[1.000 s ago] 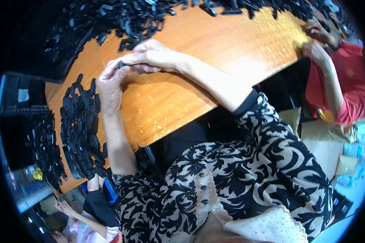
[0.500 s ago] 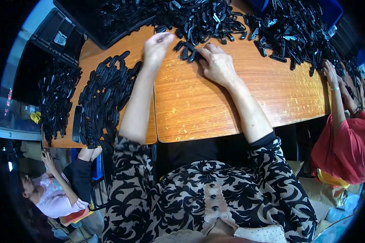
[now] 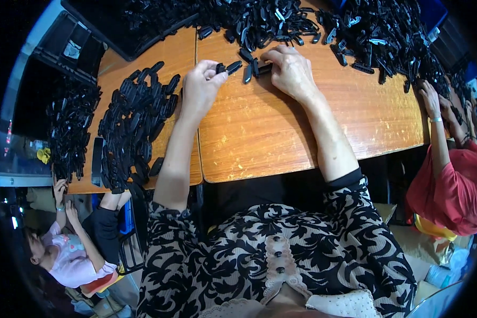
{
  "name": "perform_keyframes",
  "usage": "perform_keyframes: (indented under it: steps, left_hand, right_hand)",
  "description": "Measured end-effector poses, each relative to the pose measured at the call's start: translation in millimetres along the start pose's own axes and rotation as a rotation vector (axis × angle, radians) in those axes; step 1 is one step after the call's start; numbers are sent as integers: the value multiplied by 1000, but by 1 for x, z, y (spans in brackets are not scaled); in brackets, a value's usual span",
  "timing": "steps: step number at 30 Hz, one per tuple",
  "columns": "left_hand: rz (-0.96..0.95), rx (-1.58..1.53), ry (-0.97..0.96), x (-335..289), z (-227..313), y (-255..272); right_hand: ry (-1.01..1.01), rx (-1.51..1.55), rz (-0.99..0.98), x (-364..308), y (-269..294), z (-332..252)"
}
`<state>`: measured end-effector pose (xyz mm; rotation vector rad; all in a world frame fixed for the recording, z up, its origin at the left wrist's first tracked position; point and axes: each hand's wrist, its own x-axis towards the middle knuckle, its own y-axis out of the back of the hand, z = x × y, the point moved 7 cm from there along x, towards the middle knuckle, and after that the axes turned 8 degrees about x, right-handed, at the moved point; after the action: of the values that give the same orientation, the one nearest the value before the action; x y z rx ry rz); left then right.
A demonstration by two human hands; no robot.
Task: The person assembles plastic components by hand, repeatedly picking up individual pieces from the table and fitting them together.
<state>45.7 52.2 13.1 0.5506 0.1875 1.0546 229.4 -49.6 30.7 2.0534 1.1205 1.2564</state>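
Near the middle of the table, my left hand (image 3: 200,87) pinches a small black plastic piece (image 3: 220,68) between thumb and fingers. Another black piece (image 3: 234,67) lies right beside its tip. My right hand (image 3: 291,73) is closed, its fingers curled down at a dark elongated piece (image 3: 264,69); the fingertips are partly hidden. Several loose black pieces (image 3: 247,74) lie on the wood between my hands. Beyond them spreads a large pile of similar black parts (image 3: 265,24).
Left of my arm lies a cluster of longer black pieces (image 3: 135,111), with another pile (image 3: 69,127) past it. A black tray (image 3: 138,50) stands at the back left. More parts (image 3: 381,42) heap at the right, where a co-worker in red (image 3: 450,185) reaches in. Another person (image 3: 74,254) sits at left.
My left hand has come down slightly and now pinches a black piece. The right hand has moved a little farther and holds its fingers at a dark piece. Loose pieces between the hands have shifted.
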Motion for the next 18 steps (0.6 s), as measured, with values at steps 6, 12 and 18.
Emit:
perform_keyframes:
  steps: [6, 12, 18]
  left_hand:
    - [-78, 82, -36, -24, 12, -18]
    - [-100, -53, -74, -17, 0, -21]
    - [-151, -141, -67, -20, 2, -24]
  right_hand:
    - [219, -43, -133, -8, -6, -19]
    - [118, -86, -174, -2, -20, -15]
    - [-228, 752, -292, -3, -17, -12]
